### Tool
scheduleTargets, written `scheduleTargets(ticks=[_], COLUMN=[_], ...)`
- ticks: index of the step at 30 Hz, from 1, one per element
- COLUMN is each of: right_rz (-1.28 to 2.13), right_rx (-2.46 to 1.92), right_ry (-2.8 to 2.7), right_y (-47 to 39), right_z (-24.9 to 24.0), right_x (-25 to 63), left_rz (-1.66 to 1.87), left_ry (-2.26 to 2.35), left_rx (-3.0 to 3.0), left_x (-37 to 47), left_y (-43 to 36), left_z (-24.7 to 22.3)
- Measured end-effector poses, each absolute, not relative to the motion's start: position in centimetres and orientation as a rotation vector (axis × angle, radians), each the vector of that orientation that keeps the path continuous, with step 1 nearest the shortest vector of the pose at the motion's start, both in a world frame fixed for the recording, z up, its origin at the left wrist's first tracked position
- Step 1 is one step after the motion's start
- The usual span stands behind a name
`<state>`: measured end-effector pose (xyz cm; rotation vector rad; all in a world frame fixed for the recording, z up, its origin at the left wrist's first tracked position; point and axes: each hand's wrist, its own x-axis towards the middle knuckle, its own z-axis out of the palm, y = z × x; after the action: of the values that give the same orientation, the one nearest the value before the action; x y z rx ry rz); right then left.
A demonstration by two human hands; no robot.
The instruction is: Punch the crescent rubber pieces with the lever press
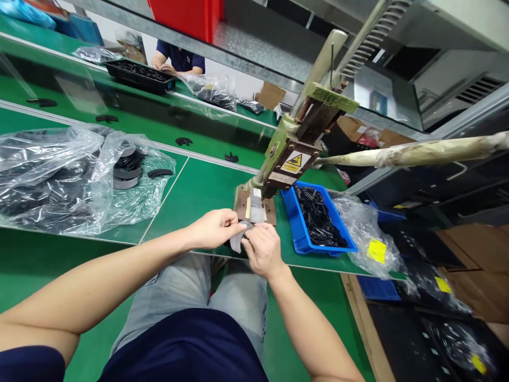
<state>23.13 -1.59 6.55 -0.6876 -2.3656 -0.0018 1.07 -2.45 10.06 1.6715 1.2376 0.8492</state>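
Note:
Between my two hands is a curved grey plastic piece (237, 242), held just over the front edge of the green table. My left hand (218, 228) pinches its upper end with thumb and forefinger. From the other side my right hand (264, 249) is closed on it, the fingers partly hiding it. Directly beyond my hands stands a green hand press (274, 151), its metal base plate (271, 209) close to my fingertips. To the right of the press, a blue tray (300, 245) holds many small black parts (318, 212).
A large clear plastic bag (79, 175) of curved dark pieces lies left. The press lever (413, 153) sticks out rightward. Several black parts lie on the green belt (147, 132) behind. Across it, a person (181, 57) sits near a black tray (139, 76). A red bin (185, 18) is on the overhead shelf.

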Motion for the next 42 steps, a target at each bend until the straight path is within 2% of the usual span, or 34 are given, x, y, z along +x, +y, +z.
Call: scheduleTargets(ticks=[8,15,21,24,27,32,35,39,42], right_rz=[-0.003,-0.071,-0.021,0.045,0.256,1.001,1.262,1.06,0.82], right_rx=[-0.769,-0.787,-0.681,-0.658,-0.761,-1.054,-1.144,-1.364,-1.509], right_ry=[-2.366,-2.277,-2.212,-2.199,-2.163,-1.756,-1.552,-1.459,-1.38], right_y=[-1.8,-3.0,-2.7,-2.7,-3.1,-3.5,-2.6,0.4,4.4], right_z=[6.2,6.6,6.7,6.9,7.7,9.4,10.7,12.8,14.4], right_x=[23.5,23.7,24.9,25.8,26.8,28.4,30.2,34.6,38.7], left_rz=[0.843,0.747,0.924,0.838,0.82,1.117,1.257,1.419,1.079], left_ry=[1.393,1.047,0.978,0.844,0.822,0.804,0.684,0.709,0.485], left_rx=[1.836,1.479,1.442,1.408,1.502,2.146,2.414,2.459,2.561], left_x=[2.2,1.5,1.6,2.2,2.8,4.1,5.5,8.2,11.0], left_y=[-2.7,-1.8,-2.0,-2.0,-2.0,-2.1,-1.7,-0.5,0.3], left_z=[11.4,10.3,10.2,10.0,9.6,9.7,9.5,7.6,5.1])
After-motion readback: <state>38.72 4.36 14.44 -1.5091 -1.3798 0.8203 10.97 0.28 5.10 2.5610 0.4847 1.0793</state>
